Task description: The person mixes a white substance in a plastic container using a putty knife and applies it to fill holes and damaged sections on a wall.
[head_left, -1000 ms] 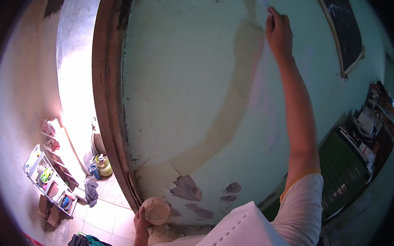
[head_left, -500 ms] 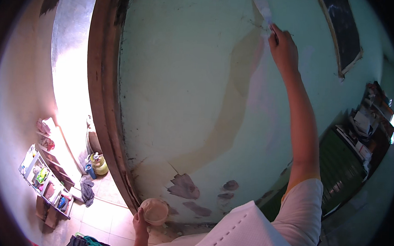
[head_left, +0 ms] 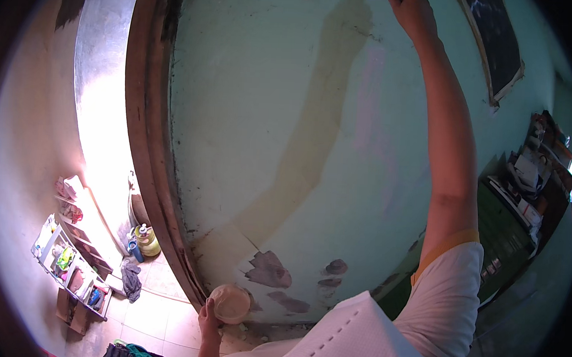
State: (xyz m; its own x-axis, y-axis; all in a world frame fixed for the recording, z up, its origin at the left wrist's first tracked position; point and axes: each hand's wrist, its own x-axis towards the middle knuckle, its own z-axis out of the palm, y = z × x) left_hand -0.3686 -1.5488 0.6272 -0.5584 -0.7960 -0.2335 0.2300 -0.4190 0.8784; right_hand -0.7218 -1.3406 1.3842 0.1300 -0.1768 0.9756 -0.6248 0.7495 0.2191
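Low in front of me, my left hand (head_left: 209, 325) grips the side of a round bowl (head_left: 247, 311) with pale beige paste (head_left: 227, 305) inside. My right arm reaches high along a green painted wall (head_left: 238, 112). At the top edge, my right hand (head_left: 413, 17) is closed around the handle of a putty knife; its blade lies out of view now. A faint pinkish-white smear (head_left: 368, 99) runs down the wall below that hand, with my arm's shadow to its left. Bare grey patches (head_left: 269, 269) show where paint is gone near the wall's bottom.
A brown wooden door frame (head_left: 150, 109) borders the wall at left. Beyond it stand a small shelf rack (head_left: 71, 268) and a yellow-green container (head_left: 147, 241). At right are a dark framed panel (head_left: 493, 44) and a green cabinet (head_left: 503, 248) piled with things.
My right hand has moved up, taking the putty knife's blade past the top edge. The arm's shadow has shifted left. My left hand still holds the bowl in about the same place.
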